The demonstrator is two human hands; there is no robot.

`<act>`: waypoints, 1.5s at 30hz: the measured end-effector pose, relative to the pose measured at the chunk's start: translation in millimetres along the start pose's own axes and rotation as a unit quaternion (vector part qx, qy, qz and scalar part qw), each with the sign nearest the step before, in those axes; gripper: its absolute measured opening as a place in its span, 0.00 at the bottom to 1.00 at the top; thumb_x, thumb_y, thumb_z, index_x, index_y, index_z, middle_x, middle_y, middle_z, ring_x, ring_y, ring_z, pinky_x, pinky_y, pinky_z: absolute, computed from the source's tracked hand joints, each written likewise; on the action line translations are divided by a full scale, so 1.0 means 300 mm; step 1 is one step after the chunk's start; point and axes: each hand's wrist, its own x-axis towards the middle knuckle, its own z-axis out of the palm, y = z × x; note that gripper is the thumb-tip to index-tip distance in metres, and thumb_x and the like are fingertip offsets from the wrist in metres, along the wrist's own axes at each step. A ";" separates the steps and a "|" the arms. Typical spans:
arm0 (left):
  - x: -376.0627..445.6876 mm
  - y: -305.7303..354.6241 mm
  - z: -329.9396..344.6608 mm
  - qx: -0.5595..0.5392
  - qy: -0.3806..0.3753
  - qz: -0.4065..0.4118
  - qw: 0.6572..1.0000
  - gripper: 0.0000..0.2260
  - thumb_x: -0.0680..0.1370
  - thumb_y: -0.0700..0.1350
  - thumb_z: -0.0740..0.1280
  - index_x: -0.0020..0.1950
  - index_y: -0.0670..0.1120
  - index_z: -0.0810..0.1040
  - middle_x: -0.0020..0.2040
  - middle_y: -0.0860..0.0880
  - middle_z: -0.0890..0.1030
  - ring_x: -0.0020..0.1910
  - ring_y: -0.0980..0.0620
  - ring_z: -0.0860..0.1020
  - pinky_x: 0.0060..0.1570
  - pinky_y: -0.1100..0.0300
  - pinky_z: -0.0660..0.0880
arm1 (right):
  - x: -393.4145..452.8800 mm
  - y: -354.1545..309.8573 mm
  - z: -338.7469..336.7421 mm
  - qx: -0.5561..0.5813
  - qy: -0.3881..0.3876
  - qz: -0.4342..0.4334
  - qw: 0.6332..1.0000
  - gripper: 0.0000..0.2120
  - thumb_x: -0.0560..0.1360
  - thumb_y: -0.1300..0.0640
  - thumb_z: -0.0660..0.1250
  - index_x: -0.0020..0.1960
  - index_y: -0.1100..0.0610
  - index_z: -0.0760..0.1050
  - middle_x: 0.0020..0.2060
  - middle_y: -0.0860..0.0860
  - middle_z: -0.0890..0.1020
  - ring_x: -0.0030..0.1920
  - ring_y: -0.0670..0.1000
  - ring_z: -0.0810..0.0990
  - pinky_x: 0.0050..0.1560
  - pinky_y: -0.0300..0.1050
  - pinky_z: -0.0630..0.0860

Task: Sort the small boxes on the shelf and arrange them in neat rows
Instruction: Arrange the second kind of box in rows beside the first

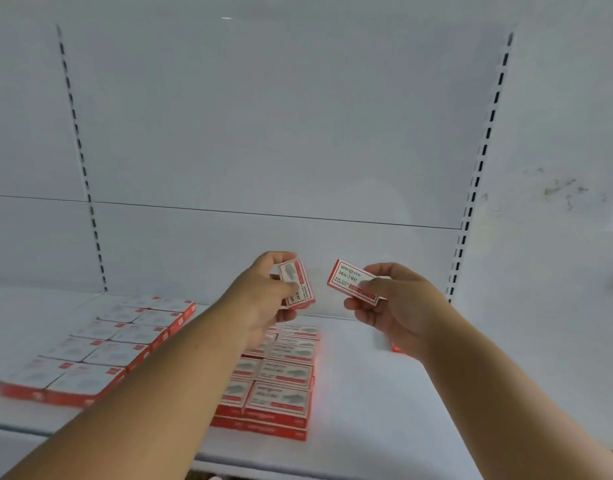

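My left hand grips a small red-and-white staple box tilted on end, above the shelf. My right hand pinches a second small box with its printed face toward me, thumb on top. Both boxes hang apart in the air over the white shelf. Below my left hand, several like boxes lie in a two-wide stacked block. At the left, more boxes lie flat in two neat rows. A red corner of another box peeks from under my right wrist.
The white back panel rises behind the shelf, with slotted uprights at left and right. The shelf's front edge runs along the bottom. Bare shelf surface lies right of the middle block.
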 end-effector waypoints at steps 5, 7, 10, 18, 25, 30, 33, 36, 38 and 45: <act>0.015 -0.027 -0.180 0.205 0.004 0.036 0.978 0.11 0.80 0.41 0.66 0.60 0.52 0.72 0.54 0.53 0.82 0.48 0.53 0.81 0.43 0.59 0.75 | -0.013 0.070 0.147 -0.101 0.012 -0.041 0.994 0.08 0.78 0.69 0.62 0.54 0.61 0.74 0.48 0.64 0.83 0.38 0.58 0.80 0.42 0.49 0.77; 0.028 -0.053 -0.232 0.283 0.011 0.053 0.958 0.05 0.80 0.43 0.66 0.55 0.51 0.76 0.51 0.54 0.81 0.48 0.54 0.80 0.43 0.60 0.74 | -0.013 0.111 0.183 -0.135 0.031 -0.039 0.990 0.09 0.78 0.68 0.64 0.55 0.59 0.76 0.47 0.63 0.83 0.38 0.57 0.81 0.43 0.48 0.78; 0.052 -0.106 -0.279 0.332 0.012 0.063 0.941 0.06 0.81 0.41 0.64 0.50 0.49 0.80 0.50 0.53 0.81 0.48 0.53 0.78 0.44 0.60 0.73 | -0.004 0.175 0.212 -0.170 0.077 -0.016 0.982 0.10 0.78 0.66 0.64 0.56 0.57 0.78 0.46 0.61 0.84 0.38 0.55 0.83 0.42 0.47 0.81; 0.093 -0.206 -0.245 0.411 -0.022 0.078 0.908 0.09 0.81 0.43 0.61 0.53 0.53 0.80 0.53 0.54 0.81 0.49 0.53 0.79 0.48 0.58 0.79 | 0.031 0.210 0.218 -0.471 0.146 0.010 0.870 0.15 0.78 0.57 0.63 0.64 0.50 0.77 0.44 0.46 0.81 0.31 0.46 0.77 0.27 0.36 0.70; 0.108 -0.212 -0.241 0.452 -0.048 0.097 0.885 0.12 0.81 0.43 0.60 0.51 0.55 0.81 0.53 0.53 0.80 0.47 0.53 0.80 0.47 0.57 0.79 | 0.047 0.240 0.231 -0.522 0.113 0.065 0.843 0.11 0.76 0.54 0.67 0.58 0.51 0.77 0.47 0.49 0.81 0.46 0.51 0.81 0.48 0.47 0.81; 0.095 -0.192 -0.221 0.484 -0.009 0.140 0.864 0.09 0.80 0.45 0.62 0.55 0.56 0.79 0.53 0.53 0.75 0.48 0.52 0.77 0.50 0.57 0.79 | 0.052 0.228 0.203 -0.542 0.103 0.044 0.833 0.09 0.77 0.52 0.65 0.56 0.51 0.78 0.48 0.47 0.80 0.42 0.47 0.79 0.43 0.44 0.78; 0.082 -0.146 -0.179 0.471 0.001 0.198 0.860 0.10 0.80 0.43 0.61 0.56 0.55 0.78 0.53 0.54 0.75 0.49 0.53 0.76 0.51 0.57 0.78 | 0.052 0.195 0.157 -0.561 0.132 -0.007 0.817 0.11 0.77 0.53 0.64 0.58 0.50 0.77 0.51 0.48 0.79 0.41 0.47 0.79 0.43 0.42 0.76; 0.063 -0.100 -0.105 0.453 -0.037 0.230 0.861 0.10 0.80 0.42 0.61 0.54 0.55 0.79 0.53 0.56 0.76 0.50 0.54 0.76 0.52 0.60 0.76 | 0.045 0.150 0.073 -0.564 0.154 -0.048 0.810 0.09 0.76 0.56 0.64 0.54 0.50 0.79 0.45 0.46 0.80 0.38 0.46 0.77 0.39 0.39 0.73; 0.057 -0.074 -0.047 0.440 -0.064 0.243 0.862 0.11 0.79 0.42 0.61 0.53 0.55 0.80 0.54 0.56 0.78 0.51 0.55 0.77 0.53 0.60 0.75 | 0.036 0.115 -0.008 -0.558 0.170 -0.061 0.810 0.09 0.75 0.57 0.64 0.53 0.51 0.79 0.40 0.43 0.78 0.35 0.46 0.76 0.34 0.38 0.70; 0.074 -0.034 0.233 0.473 -0.157 0.188 0.846 0.13 0.78 0.44 0.63 0.61 0.56 0.76 0.58 0.54 0.78 0.53 0.52 0.76 0.51 0.60 0.73 | 0.021 0.049 -0.317 -0.613 0.111 0.000 0.782 0.19 0.72 0.56 0.72 0.63 0.49 0.76 0.52 0.47 0.77 0.47 0.48 0.77 0.34 0.35 0.71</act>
